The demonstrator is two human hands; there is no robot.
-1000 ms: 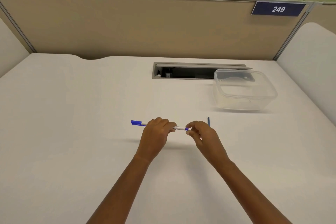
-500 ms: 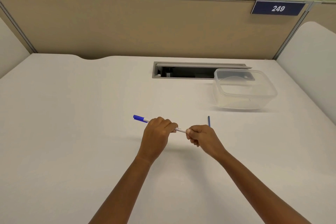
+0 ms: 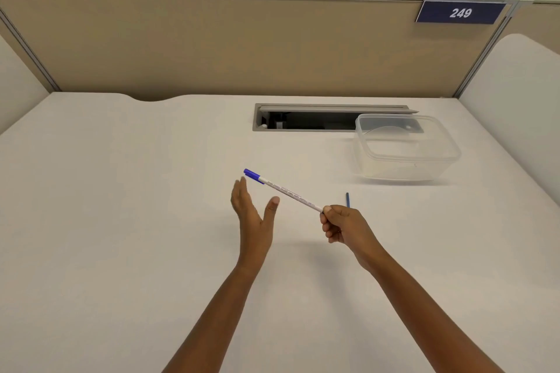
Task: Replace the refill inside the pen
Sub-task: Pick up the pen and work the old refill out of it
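Note:
A white pen [image 3: 285, 192] with a blue end cap slants up to the left above the desk. My right hand [image 3: 345, 225] grips its lower right end, fingers curled round it. My left hand [image 3: 252, 212] hovers just under the pen's barrel with fingers straight and thumb spread, apart from the pen. A thin dark blue piece [image 3: 348, 200] lies on the desk just behind my right hand; its lower end is hidden by the hand.
A clear plastic container [image 3: 406, 157] stands at the back right of the white desk [image 3: 121, 221]. Behind it is an open cable slot [image 3: 306, 119]. Partition walls close the desk at the back and both sides.
My left hand has let go of the pen and opened. My right hand now holds the pen alone, with its blue end tilted higher.

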